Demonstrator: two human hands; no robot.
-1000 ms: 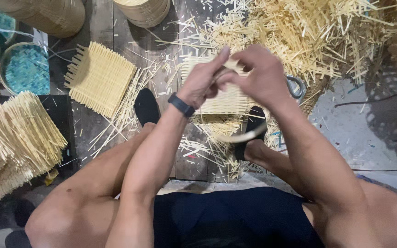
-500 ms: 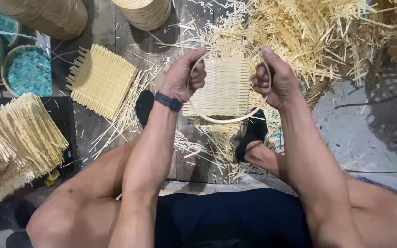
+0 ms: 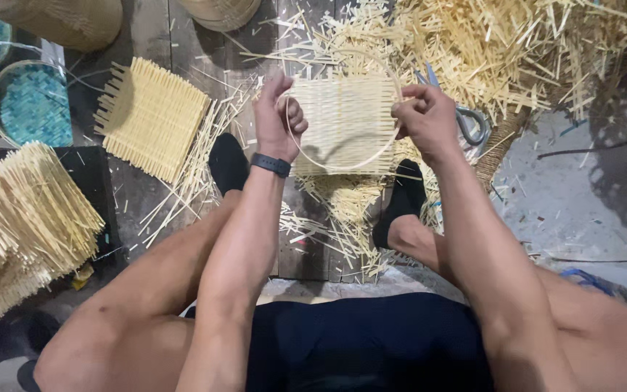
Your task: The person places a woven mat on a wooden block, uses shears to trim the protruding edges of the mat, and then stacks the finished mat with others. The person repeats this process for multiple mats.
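Note:
A square woven bamboo mat (image 3: 346,123) is held up between both hands, with a thin round bamboo hoop (image 3: 371,157) laid over it. My left hand (image 3: 279,118) grips the hoop and the mat's left edge; a dark band sits on that wrist. My right hand (image 3: 426,118) pinches the hoop and the mat's right edge. Both hands hover above my feet in black socks (image 3: 228,161).
A second woven mat (image 3: 152,116) lies on the floor at left. Bundled bamboo strips (image 3: 19,218) are stacked at far left, near teal woven trays (image 3: 27,101). Loose bamboo offcuts (image 3: 502,51) pile up at top right, with scissors (image 3: 466,120) beside them.
The hands moved apart and spread the hoop wide over the mat, which now faces flat and sits higher in view.

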